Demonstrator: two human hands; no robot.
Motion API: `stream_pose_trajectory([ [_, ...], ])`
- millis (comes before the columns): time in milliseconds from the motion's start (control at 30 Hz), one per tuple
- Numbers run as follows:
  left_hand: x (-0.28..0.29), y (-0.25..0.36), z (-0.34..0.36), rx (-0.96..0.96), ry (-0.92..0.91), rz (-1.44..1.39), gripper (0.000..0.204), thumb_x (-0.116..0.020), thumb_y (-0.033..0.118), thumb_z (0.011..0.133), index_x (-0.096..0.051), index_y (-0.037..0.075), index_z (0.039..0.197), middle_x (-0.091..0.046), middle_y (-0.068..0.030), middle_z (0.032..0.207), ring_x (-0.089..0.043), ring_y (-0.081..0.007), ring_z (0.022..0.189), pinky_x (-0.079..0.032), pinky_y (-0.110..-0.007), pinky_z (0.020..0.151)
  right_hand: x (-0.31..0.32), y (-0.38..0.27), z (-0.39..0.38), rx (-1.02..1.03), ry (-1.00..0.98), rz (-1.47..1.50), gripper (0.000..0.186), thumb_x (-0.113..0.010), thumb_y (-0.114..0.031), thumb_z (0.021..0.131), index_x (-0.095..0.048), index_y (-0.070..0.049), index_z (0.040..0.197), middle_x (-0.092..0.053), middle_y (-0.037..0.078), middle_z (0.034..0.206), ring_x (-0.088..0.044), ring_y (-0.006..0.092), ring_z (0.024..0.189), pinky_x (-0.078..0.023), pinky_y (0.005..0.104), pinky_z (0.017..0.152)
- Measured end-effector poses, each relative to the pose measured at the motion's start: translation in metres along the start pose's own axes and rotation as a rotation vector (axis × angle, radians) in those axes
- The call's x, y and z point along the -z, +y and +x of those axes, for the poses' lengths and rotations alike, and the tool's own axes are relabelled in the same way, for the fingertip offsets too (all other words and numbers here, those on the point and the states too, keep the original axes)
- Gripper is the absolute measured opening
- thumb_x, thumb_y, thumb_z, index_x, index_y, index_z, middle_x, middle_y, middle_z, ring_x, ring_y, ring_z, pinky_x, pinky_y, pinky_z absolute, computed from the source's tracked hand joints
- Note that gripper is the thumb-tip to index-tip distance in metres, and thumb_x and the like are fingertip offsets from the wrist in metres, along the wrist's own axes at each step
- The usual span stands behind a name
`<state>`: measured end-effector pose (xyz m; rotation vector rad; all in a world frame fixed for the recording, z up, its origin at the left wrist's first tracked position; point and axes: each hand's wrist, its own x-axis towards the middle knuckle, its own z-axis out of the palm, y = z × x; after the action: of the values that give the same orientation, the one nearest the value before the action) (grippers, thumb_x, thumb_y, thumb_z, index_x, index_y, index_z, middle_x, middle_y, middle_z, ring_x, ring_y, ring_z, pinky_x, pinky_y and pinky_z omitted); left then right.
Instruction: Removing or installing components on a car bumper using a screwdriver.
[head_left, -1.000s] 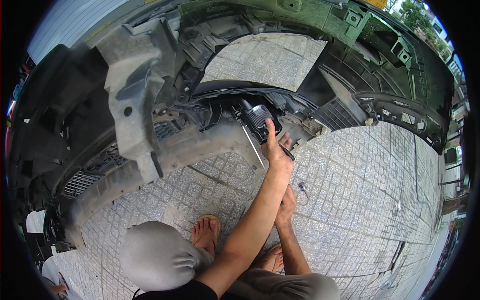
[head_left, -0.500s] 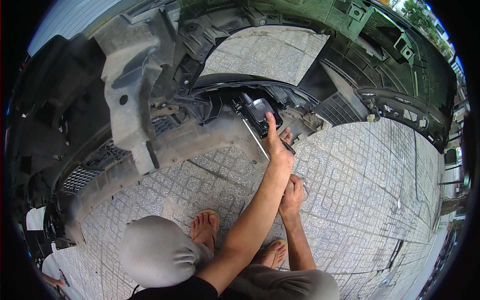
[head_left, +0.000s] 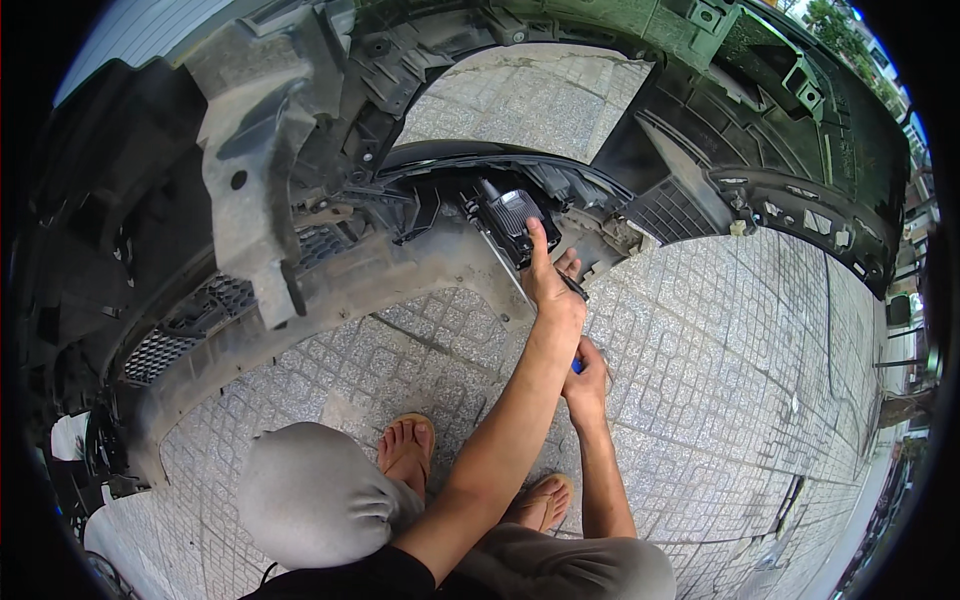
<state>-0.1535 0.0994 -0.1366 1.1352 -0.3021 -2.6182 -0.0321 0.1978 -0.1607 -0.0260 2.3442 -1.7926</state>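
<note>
My left hand (head_left: 552, 285) reaches into a dark car bumper (head_left: 400, 262). Its thumb presses on a black housing with a ribbed grey back (head_left: 512, 212), and its other fingers are curled, partly hidden beside and below it. Under my left wrist, my right hand (head_left: 588, 385) is closed round the blue handle of a long screwdriver (head_left: 577, 366). The bright shaft runs up past my left wrist to the left edge of the housing. The tip is too small to make out.
A bent grey bracket (head_left: 250, 170) rises from the bumper on the left. Mesh grilles (head_left: 160, 352) and a black slatted panel (head_left: 682, 212) are part of the bumper. Patterned paving (head_left: 720, 400) lies beneath. My sandalled feet (head_left: 407, 445) stand close to my arms.
My right hand has turned on the screwdriver, and its blue handle now shows. My left hand keeps its place on the housing. The whole view has shifted slightly.
</note>
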Motion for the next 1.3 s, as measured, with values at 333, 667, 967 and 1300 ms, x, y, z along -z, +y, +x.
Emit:
stream_pose_trajectory([
  [333, -0.001, 0.002, 0.002, 0.022, -0.009, -0.01, 0.083, -0.086, 0.07, 0.068, -0.062, 0.013, 0.124, -0.059, 0.0025, 0.102, -0.056, -0.0089, 0.078, -0.044, -0.025, 0.068, 0.01, 0.002, 0.01, -0.014, -0.098, -0.019, 0.019, -0.065, -0.016, 0.093, -0.066, 0.003, 0.094, -0.061, 0.004, 0.067, -0.055, 0.0188, 0.052, -0.04, 0.0332, 0.046],
  [667, -0.004, 0.0, -0.001, 0.01, 0.028, -0.074, 0.067, -0.09, 0.059, 0.071, -0.065, 0.008, 0.105, -0.068, -0.0004, 0.091, -0.057, -0.0084, 0.062, -0.045, -0.022, 0.056, -0.002, -0.017, -0.001, 0.301, 0.084, -0.26, 0.024, -0.069, -0.021, 0.091, -0.064, 0.001, 0.098, -0.06, 0.01, 0.072, -0.058, 0.022, 0.06, -0.045, 0.0401, 0.054],
  [967, -0.002, -0.001, 0.003, 0.029, 0.034, -0.029, 0.074, -0.086, 0.068, 0.069, -0.064, 0.013, 0.114, -0.06, 0.0038, 0.093, -0.055, -0.0077, 0.071, -0.043, -0.024, 0.064, 0.006, 0.003, 0.005, 0.251, 0.008, -0.301, 0.023, -0.065, -0.018, 0.089, -0.066, 0.002, 0.102, -0.064, 0.015, 0.071, -0.058, 0.0291, 0.055, -0.048, 0.0405, 0.056],
  [1300, -0.003, 0.001, -0.001, 0.0, 0.003, -0.097, 0.068, -0.091, 0.058, 0.069, -0.063, 0.007, 0.104, -0.068, -0.0024, 0.088, -0.058, -0.0091, 0.06, -0.047, -0.022, 0.056, 0.02, -0.002, 0.011, -0.466, -0.4, 0.612, 0.024, -0.06, -0.02, 0.097, -0.064, 0.003, 0.103, -0.061, 0.004, 0.071, -0.053, 0.0105, 0.054, -0.041, 0.0293, 0.048],
])
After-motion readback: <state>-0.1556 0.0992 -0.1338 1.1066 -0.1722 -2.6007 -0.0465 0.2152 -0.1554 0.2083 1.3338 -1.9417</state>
